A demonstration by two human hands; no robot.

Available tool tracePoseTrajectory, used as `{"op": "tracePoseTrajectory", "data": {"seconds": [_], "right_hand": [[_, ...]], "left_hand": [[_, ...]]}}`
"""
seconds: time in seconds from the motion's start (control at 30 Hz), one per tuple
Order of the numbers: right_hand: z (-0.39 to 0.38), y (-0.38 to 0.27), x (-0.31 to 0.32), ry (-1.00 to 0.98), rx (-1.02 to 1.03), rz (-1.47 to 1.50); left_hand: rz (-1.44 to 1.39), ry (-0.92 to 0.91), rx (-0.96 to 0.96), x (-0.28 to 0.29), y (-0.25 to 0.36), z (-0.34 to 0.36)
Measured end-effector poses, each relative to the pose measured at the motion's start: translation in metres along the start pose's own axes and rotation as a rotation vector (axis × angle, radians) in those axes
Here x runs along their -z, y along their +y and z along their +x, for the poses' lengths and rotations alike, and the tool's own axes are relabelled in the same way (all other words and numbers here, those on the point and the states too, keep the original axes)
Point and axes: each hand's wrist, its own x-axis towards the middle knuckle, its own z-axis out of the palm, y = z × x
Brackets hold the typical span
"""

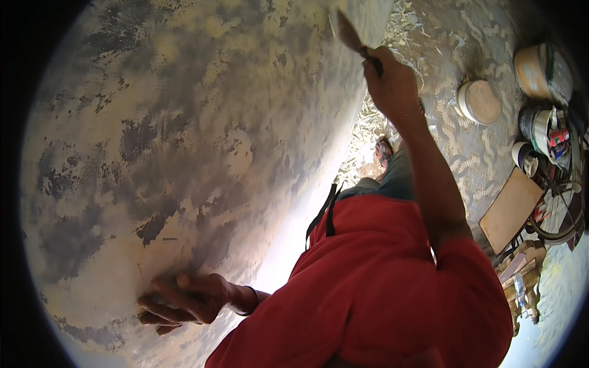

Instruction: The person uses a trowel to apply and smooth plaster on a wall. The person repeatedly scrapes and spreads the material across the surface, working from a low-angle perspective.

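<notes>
A large mottled grey and cream plastered surface (184, 135) fills the left of the view. My left hand (184, 299) lies against its lower part, fingers spread and holding nothing that I can see. My right hand (389, 76) is raised at the top, closed on the dark handle of a flat-bladed trowel (351, 32). The blade touches the upper edge of the surface, next to a pale patch (368, 13). My red shirt (380, 288) covers the lower middle.
The patterned ground (460, 147) has straw bits scattered on it. A round tub (480, 101), a bucket (541, 70) and small cans (538, 126) stand at the right. A flat brown board (511, 210) and a wheel (558, 214) lie below them. My sandalled foot (383, 151) shows.
</notes>
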Motion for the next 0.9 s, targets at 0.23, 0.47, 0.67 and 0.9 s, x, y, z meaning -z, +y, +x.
{"op": "tracePoseTrajectory", "data": {"seconds": [0.23, 0.47, 0.67, 0.9], "right_hand": [[-0.005, -0.011, -0.003, -0.019, 0.012, 0.082], [-0.006, -0.01, 0.017, 0.058, -0.023, 0.05], [0.005, -0.013, -0.015, 0.026, 0.005, -0.077], [-0.01, -0.016, 0.024, 0.037, -0.063, 0.054]], "left_hand": [[-0.006, 0.019, 0.015, -0.005, 0.005, -0.001], [0.03, -0.007, 0.008, 0.001, 0.002, -0.002], [-0.003, 0.023, -0.005, -0.004, 0.003, 0.0], [0.025, 0.006, 0.002, -0.002, 0.002, -0.002]]}}
